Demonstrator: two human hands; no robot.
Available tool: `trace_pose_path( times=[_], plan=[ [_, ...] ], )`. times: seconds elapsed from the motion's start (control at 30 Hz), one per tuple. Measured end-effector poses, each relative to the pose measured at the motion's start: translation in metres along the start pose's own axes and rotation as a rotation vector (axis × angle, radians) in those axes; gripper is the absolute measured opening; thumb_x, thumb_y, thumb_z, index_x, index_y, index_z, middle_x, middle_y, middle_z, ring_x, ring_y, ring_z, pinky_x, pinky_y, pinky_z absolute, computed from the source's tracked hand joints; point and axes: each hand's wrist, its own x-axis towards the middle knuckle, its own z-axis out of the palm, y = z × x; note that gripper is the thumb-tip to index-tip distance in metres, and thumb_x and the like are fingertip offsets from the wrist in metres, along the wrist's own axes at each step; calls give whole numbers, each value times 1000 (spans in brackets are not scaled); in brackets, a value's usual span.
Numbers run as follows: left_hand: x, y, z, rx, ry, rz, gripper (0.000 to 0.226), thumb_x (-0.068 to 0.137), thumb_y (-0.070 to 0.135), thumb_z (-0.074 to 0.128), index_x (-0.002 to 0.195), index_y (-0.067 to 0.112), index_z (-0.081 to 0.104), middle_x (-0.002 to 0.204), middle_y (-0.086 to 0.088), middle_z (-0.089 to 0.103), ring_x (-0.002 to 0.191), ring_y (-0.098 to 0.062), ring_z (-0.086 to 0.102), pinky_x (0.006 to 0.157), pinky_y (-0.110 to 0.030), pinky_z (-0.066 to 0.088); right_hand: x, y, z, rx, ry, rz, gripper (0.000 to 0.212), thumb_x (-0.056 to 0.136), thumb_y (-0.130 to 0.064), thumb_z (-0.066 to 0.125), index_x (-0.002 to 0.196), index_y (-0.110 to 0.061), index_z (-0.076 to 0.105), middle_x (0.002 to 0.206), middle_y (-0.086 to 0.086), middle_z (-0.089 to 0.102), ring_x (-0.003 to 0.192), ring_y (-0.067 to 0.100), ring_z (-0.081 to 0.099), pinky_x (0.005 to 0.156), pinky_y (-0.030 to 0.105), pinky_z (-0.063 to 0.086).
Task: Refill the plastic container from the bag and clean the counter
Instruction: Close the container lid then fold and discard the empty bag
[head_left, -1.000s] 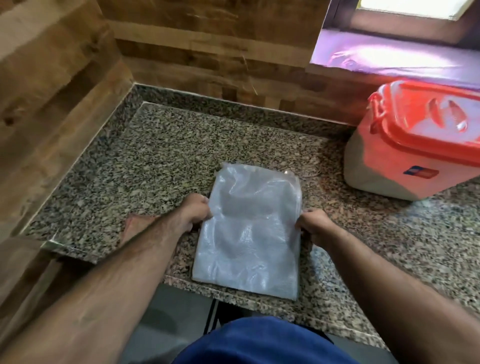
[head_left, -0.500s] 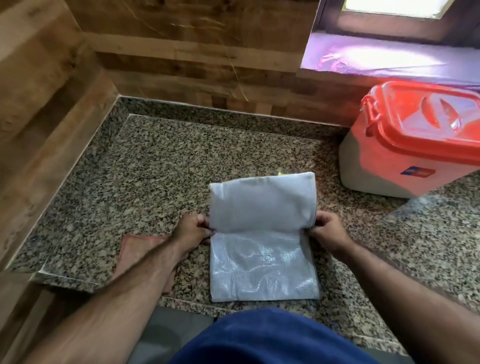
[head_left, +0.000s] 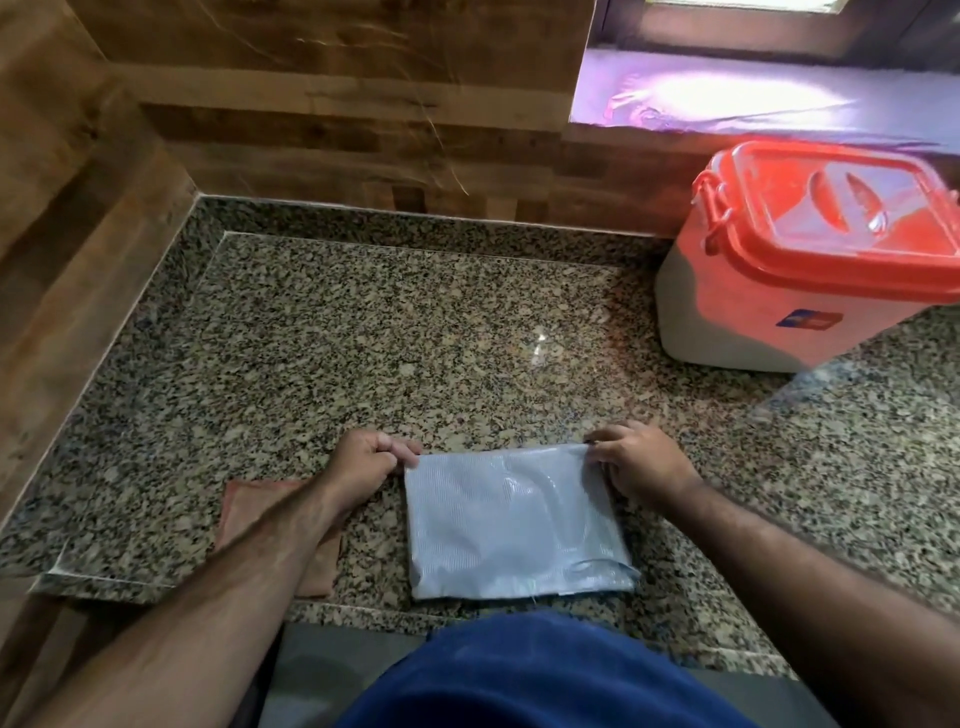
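Observation:
A flat, empty whitish plastic bag (head_left: 511, 525) lies folded in half on the granite counter (head_left: 363, 338) near its front edge. My left hand (head_left: 371, 460) pinches the fold's far left corner and my right hand (head_left: 639, 462) pinches its far right corner. The plastic container (head_left: 810, 260), white-bodied with a closed red lid, stands at the back right, well apart from both hands. A brownish cloth (head_left: 270, 525) lies flat under my left forearm, partly hidden by it.
Wood-patterned walls (head_left: 78, 208) enclose the counter on the left and back. A window sill (head_left: 779, 104) runs behind the container. The counter's front edge (head_left: 363, 613) is just below the bag, with my blue clothing beneath it.
The bag lay full length, then its near half was lifted and folded over. It now lies flat as a half-size rectangle, and both hands sit at the far corners of the fold.

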Motion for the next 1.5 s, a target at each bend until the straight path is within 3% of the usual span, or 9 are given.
trace_pose_path(
  times=[0.1, 0.2, 0.37, 0.5, 0.73, 0.93, 1.07, 1.27, 1.5],
  plan=[
    [0, 32, 6, 217, 33, 137, 34, 89, 1, 68, 110, 23, 83, 111, 7, 79, 107, -9, 73, 103, -46, 62, 0, -12, -10, -43, -19, 14, 31, 93, -16, 73, 119, -32, 82, 134, -2, 75, 111, 25, 70, 98, 45, 59],
    [-6, 76, 37, 552, -264, 245, 67, 85, 35, 86, 147, 31, 62, 131, 10, 69, 118, -13, 69, 104, -39, 60, -1, -20, -12, -49, -82, 58, 33, 101, -24, 67, 130, -37, 76, 147, -4, 66, 123, 23, 63, 107, 47, 52],
    [-8, 105, 103, 982, -334, 220, 59, 76, 36, 96, 124, 24, 64, 117, 4, 70, 109, -22, 67, 97, -40, 57, -2, -31, -18, -83, -194, 171, 38, 108, -36, 58, 143, -49, 63, 170, -7, 39, 147, 23, 43, 126, 58, 30],
    [-6, 107, 106, 810, -319, 86, 36, 82, 13, 91, 110, 17, 69, 108, -3, 72, 98, -22, 72, 89, -38, 65, -7, -36, -20, 15, -193, 290, 42, 111, -35, 51, 151, -48, 54, 175, -5, 28, 153, 29, 37, 128, 58, 30],
    [-11, 101, 43, 181, -372, -4, 16, 90, 10, 83, 105, 13, 81, 107, -9, 81, 93, -24, 81, 74, -32, 65, -22, -48, -23, 867, 360, 654, 45, 105, -44, 64, 144, -22, 59, 142, -1, 60, 125, 17, 58, 100, 39, 53],
    [-14, 106, 14, -428, -335, -22, 42, 81, 0, 85, 120, 1, 71, 117, -23, 79, 97, -33, 79, 80, -48, 67, -7, -64, -25, 1628, 191, 682, 102, 67, -65, 93, 145, -15, 50, 143, 17, 66, 128, 37, 66, 108, 55, 52],
    [-28, 106, 17, -744, -276, 18, 45, 75, 4, 84, 118, 5, 70, 113, -21, 80, 90, -32, 80, 78, -50, 68, 7, -74, -31, 1844, 69, 449, 80, 74, -10, 90, 145, -1, 55, 139, 24, 69, 122, 39, 70, 107, 56, 54],
    [-37, 92, 11, -701, -253, 52, 51, 90, 3, 78, 138, -2, 64, 131, -23, 74, 111, -38, 75, 91, -52, 65, 20, -71, -57, 1783, 17, 355, 60, 88, 18, 67, 142, -8, 61, 133, 27, 71, 113, 36, 72, 90, 50, 63],
    [-56, 84, -2, -538, -260, 115, 38, 97, -17, 61, 108, 14, 81, 109, -9, 83, 100, -23, 80, 82, -38, 67, 16, -70, -67, 1793, -37, 421, 45, 92, 21, 57, 130, -1, 69, 124, 24, 74, 100, 35, 76, 77, 44, 67]
  ],
)
